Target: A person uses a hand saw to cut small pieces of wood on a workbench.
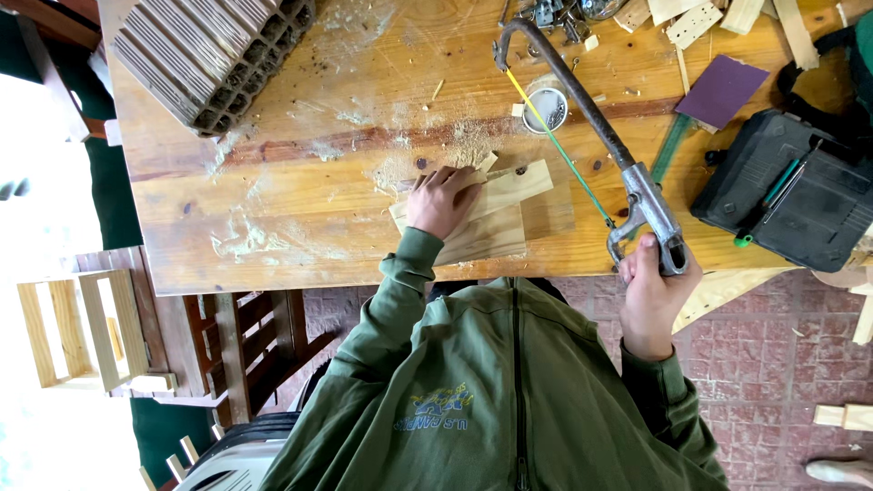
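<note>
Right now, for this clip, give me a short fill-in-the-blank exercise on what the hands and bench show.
1. The right hand grips the handle of a ____.
2. The left hand presses flat on stacked ____ pieces.
3. The grooved brick sits at the table's far-____ corner.

Missing words: hacksaw; wood; left

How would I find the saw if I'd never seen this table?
Start at the wooden workbench and go to its near edge, where the person's right hand grips a handle. The hacksaw reaches from there toward the far side. It alone has a rusty bowed metal frame and a thin green blade.
</note>
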